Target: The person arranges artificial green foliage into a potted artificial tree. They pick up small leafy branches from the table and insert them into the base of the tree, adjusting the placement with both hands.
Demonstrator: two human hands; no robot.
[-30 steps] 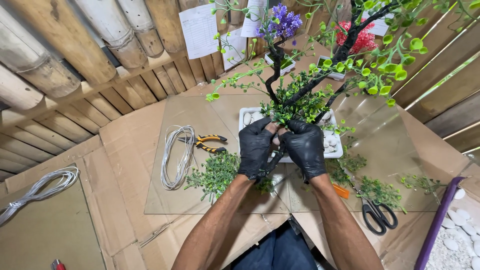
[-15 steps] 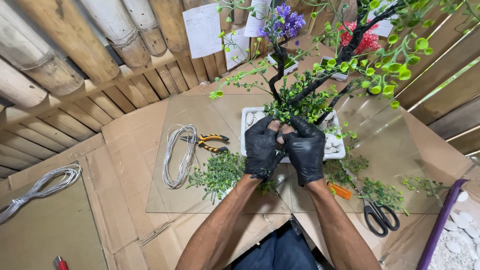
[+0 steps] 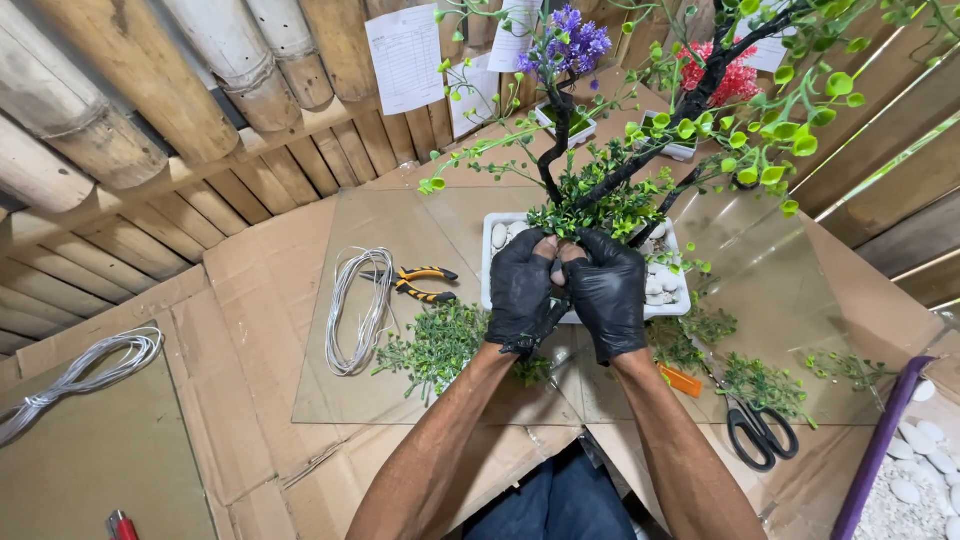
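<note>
While both black-gloved hands, left hand (image 3: 522, 290) and right hand (image 3: 608, 292), close their grip on leafy sprigs (image 3: 590, 205) at the artificial tree's dark trunk (image 3: 552, 150), the white tray (image 3: 668, 300) of pebbles sits beneath near the worktop's far edge.

Orange-handled pliers (image 3: 420, 283) lie beside a wire coil (image 3: 358, 308); black scissors (image 3: 757, 432) rest near loose green sprigs (image 3: 436, 347).

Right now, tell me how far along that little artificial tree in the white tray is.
Done: the dark trunk stands in the white tray with white pebbles around it, and its branches carry leaves. In hand: both gloved hands, left hand and right hand, press green sprigs at the trunk's base. Left: loose sprigs lie on the glass beside pliers, wire and scissors.
</note>
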